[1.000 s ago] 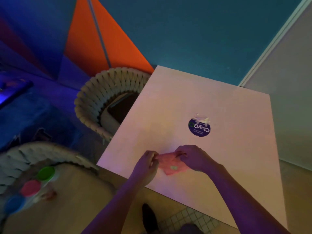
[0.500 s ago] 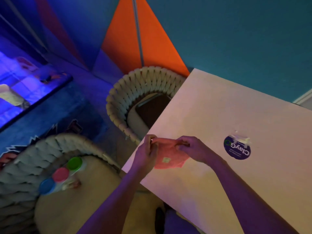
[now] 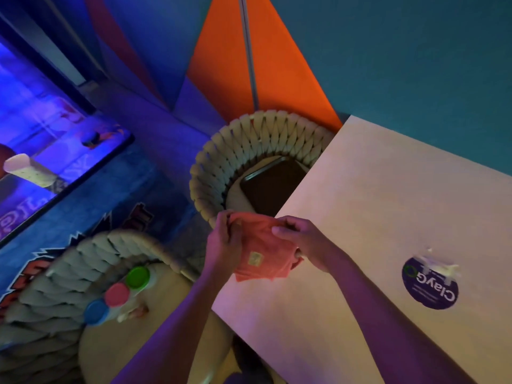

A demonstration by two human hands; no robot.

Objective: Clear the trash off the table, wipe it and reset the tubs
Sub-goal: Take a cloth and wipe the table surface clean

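On the seat of the woven rope chair (image 3: pixel 50 295) at far left, three round tubs with blue, pink and green lids (image 3: pixel 117 293) sit in a touching row. Further right, the left hand (image 3: pixel 224 245) and right hand (image 3: pixel 307 242) each pinch an edge of the crumpled orange cloth with a small pale label (image 3: pixel 263 257), held over the left corner of the pale square bench (image 3: pixel 374 203). A second woven chair (image 3: pixel 249 151) crowds that edge. A second ago the cloth hung further in over the bench; the round purple sticker (image 3: pixel 429 284) remains.
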